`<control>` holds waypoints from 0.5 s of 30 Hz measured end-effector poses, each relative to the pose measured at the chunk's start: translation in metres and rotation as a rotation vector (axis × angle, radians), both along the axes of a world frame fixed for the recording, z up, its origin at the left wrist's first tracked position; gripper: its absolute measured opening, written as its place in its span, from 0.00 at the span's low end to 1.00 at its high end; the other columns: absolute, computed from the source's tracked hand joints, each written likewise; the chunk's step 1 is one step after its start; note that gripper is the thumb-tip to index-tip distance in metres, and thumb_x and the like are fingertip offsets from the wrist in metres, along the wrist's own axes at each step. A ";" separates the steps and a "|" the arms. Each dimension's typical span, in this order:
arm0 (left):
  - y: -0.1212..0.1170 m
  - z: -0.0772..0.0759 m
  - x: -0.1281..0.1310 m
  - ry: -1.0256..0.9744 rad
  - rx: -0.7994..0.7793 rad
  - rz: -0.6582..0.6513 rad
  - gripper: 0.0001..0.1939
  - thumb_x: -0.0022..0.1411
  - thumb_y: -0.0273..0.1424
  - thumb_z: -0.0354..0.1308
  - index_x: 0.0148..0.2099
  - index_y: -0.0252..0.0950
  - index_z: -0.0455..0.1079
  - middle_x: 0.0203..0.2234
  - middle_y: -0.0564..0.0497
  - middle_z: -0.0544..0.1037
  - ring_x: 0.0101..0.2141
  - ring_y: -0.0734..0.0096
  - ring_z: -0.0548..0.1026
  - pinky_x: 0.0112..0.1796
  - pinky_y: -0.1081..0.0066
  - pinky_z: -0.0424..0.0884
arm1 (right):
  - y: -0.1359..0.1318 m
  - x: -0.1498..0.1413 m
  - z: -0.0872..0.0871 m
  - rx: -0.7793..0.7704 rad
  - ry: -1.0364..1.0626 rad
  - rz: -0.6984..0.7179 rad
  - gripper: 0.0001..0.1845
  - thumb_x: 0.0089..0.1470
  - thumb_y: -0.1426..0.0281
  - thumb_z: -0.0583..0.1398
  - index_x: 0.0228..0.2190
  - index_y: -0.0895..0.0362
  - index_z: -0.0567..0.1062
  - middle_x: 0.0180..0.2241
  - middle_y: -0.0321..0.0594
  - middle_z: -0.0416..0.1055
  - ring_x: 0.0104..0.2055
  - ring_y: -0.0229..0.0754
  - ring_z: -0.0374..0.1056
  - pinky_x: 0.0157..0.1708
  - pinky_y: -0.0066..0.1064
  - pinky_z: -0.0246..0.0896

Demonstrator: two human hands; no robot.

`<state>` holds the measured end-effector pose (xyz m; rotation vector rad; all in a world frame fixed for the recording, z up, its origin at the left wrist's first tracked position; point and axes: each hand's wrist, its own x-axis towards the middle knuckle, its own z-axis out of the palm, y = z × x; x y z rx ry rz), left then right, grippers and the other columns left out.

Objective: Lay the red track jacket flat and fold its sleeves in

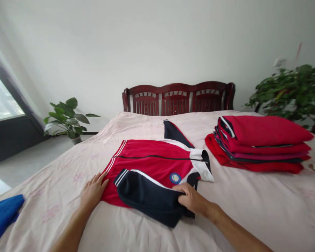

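A red, white and navy zip-up jacket [149,148] lies front up on the bed, its collar toward the right and its striped hem toward the left. The near navy sleeve is folded across the front, with its striped cuff by the hem. The far sleeve sticks out toward the headboard. My left hand [94,189] rests flat on the hem's near corner, fingers stretched out. My right hand [190,198] pinches the near sleeve close to the shoulder, below a round blue badge. Its fingertips are partly hidden by the cloth.
A stack of folded red and navy clothes [262,140] sits on the bed at the right. Blue cloth [5,213] lies at the left edge. Behind stands a dark wooden headboard [177,99], with potted plants [70,120] on either side.
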<state>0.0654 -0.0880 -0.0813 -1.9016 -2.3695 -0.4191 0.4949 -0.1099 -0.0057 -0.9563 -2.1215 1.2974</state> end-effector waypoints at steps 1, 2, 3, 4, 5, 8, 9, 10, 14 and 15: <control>0.000 0.000 0.001 0.002 -0.002 0.007 0.24 0.67 0.37 0.47 0.63 0.46 0.64 0.61 0.48 0.69 0.63 0.59 0.62 0.59 0.58 0.58 | -0.007 0.007 -0.003 -0.031 -0.021 0.026 0.03 0.34 0.74 0.49 0.18 0.55 0.59 0.19 0.30 0.56 0.23 0.34 0.54 0.24 0.26 0.46; 0.000 0.001 0.001 0.006 -0.003 0.012 0.24 0.68 0.38 0.45 0.64 0.46 0.63 0.61 0.47 0.68 0.62 0.59 0.62 0.59 0.59 0.58 | -0.013 0.012 -0.008 -0.018 -0.058 0.036 0.04 0.33 0.74 0.49 0.18 0.55 0.56 0.19 0.30 0.54 0.23 0.34 0.52 0.24 0.26 0.44; -0.001 0.001 0.002 0.010 0.000 0.016 0.25 0.69 0.38 0.43 0.65 0.44 0.62 0.62 0.46 0.68 0.62 0.59 0.63 0.59 0.59 0.58 | -0.020 0.014 -0.013 0.033 -0.101 0.032 0.06 0.32 0.75 0.50 0.18 0.55 0.54 0.19 0.29 0.52 0.24 0.34 0.52 0.25 0.27 0.44; -0.001 0.001 0.002 0.015 0.009 0.020 0.25 0.70 0.38 0.42 0.66 0.43 0.62 0.62 0.45 0.67 0.62 0.59 0.64 0.59 0.59 0.58 | -0.026 0.014 -0.017 0.102 -0.140 0.025 0.08 0.31 0.75 0.50 0.18 0.55 0.53 0.19 0.29 0.52 0.24 0.34 0.52 0.27 0.27 0.45; -0.002 0.001 0.003 0.020 0.018 0.020 0.26 0.70 0.39 0.40 0.66 0.42 0.61 0.62 0.44 0.67 0.61 0.59 0.64 0.59 0.59 0.58 | -0.032 0.013 -0.019 0.166 -0.164 0.023 0.09 0.30 0.75 0.50 0.18 0.55 0.52 0.19 0.29 0.51 0.25 0.35 0.53 0.28 0.28 0.46; -0.004 0.002 0.005 0.028 0.032 0.016 0.26 0.71 0.39 0.38 0.66 0.43 0.62 0.63 0.45 0.67 0.60 0.60 0.67 0.59 0.60 0.60 | -0.047 0.001 -0.013 0.214 -0.130 0.053 0.09 0.37 0.74 0.54 0.19 0.55 0.55 0.21 0.30 0.55 0.28 0.36 0.56 0.31 0.28 0.49; -0.005 0.002 0.005 0.028 0.033 0.011 0.26 0.71 0.39 0.38 0.65 0.44 0.63 0.63 0.46 0.67 0.60 0.60 0.67 0.59 0.61 0.60 | -0.049 -0.002 -0.007 0.200 -0.100 0.092 0.09 0.41 0.72 0.57 0.20 0.55 0.58 0.23 0.30 0.58 0.28 0.36 0.57 0.32 0.28 0.51; -0.005 0.002 0.006 0.027 0.034 0.004 0.26 0.71 0.39 0.37 0.65 0.44 0.63 0.62 0.46 0.67 0.60 0.60 0.67 0.59 0.61 0.60 | -0.049 -0.005 0.001 0.182 -0.068 0.144 0.09 0.45 0.67 0.59 0.21 0.55 0.62 0.24 0.31 0.61 0.30 0.37 0.59 0.33 0.28 0.53; -0.007 0.002 0.005 0.021 0.047 -0.016 0.27 0.71 0.39 0.35 0.64 0.42 0.64 0.62 0.46 0.67 0.58 0.58 0.69 0.58 0.61 0.62 | -0.029 0.002 0.020 0.107 0.035 0.067 0.22 0.62 0.56 0.49 0.35 0.56 0.76 0.36 0.40 0.74 0.39 0.43 0.69 0.42 0.32 0.62; -0.007 0.001 0.005 0.016 0.045 -0.015 0.27 0.71 0.40 0.35 0.64 0.42 0.64 0.62 0.46 0.67 0.58 0.57 0.69 0.58 0.60 0.62 | -0.019 0.010 0.019 0.139 0.021 -0.107 0.23 0.64 0.57 0.46 0.39 0.55 0.77 0.39 0.41 0.75 0.43 0.44 0.70 0.46 0.33 0.62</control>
